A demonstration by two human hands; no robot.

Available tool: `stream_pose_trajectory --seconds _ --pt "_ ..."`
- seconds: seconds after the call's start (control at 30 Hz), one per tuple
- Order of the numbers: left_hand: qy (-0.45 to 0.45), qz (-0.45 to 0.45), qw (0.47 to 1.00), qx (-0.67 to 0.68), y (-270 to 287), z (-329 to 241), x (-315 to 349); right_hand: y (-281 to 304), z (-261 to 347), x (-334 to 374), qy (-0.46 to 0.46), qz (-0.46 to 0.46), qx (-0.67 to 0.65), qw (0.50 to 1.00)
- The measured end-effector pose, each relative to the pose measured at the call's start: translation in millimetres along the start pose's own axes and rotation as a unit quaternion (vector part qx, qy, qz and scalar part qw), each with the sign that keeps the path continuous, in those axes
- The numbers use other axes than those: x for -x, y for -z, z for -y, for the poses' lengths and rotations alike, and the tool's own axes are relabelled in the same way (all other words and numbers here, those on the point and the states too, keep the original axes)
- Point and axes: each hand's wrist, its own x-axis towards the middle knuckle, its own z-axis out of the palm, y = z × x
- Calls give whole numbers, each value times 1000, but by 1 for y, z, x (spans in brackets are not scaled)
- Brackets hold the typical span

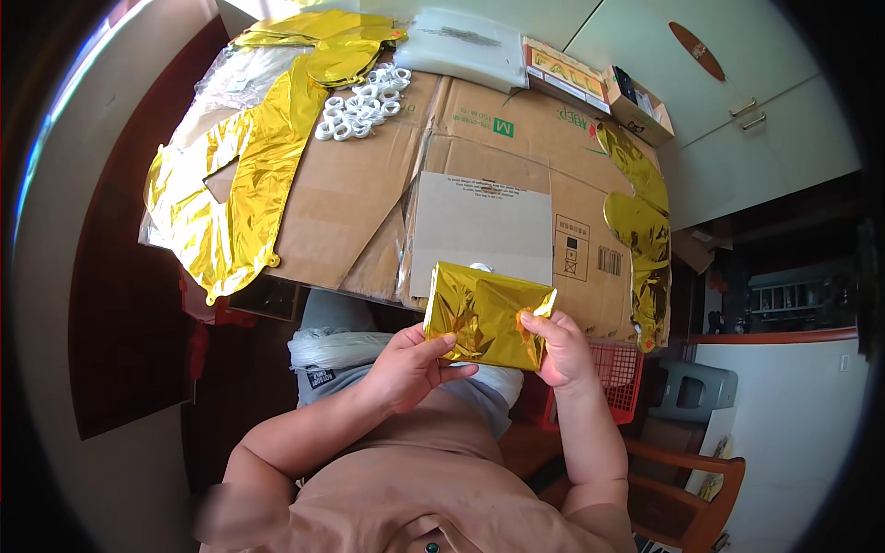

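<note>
A shiny gold foil balloon [484, 309], folded into a flat rectangle, is held at the near edge of the cardboard-covered table. My left hand [410, 367] pinches its lower left corner between thumb and fingers. At the right end, my right hand [564, 348] grips it with the thumb on top. Just beyond the folded foil lies a white sheet [479, 221] with small print. A bit of something white peeks out at the foil's far edge, mostly hidden.
Flat gold foil balloons [263, 157] cover the table's left side, and another [636, 212] lies along the right edge. White ribbon rings [364, 103] are piled near clear plastic bags [461, 46]. Small boxes [638, 106] stand at the back right. A red basket [616, 378] sits below.
</note>
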Motion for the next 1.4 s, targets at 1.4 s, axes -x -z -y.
stream_pose_trajectory --seconds 1.4 --pt "-280 -75 865 -410 1 -30 -10 3 28 -41 -30 -31 80 996"
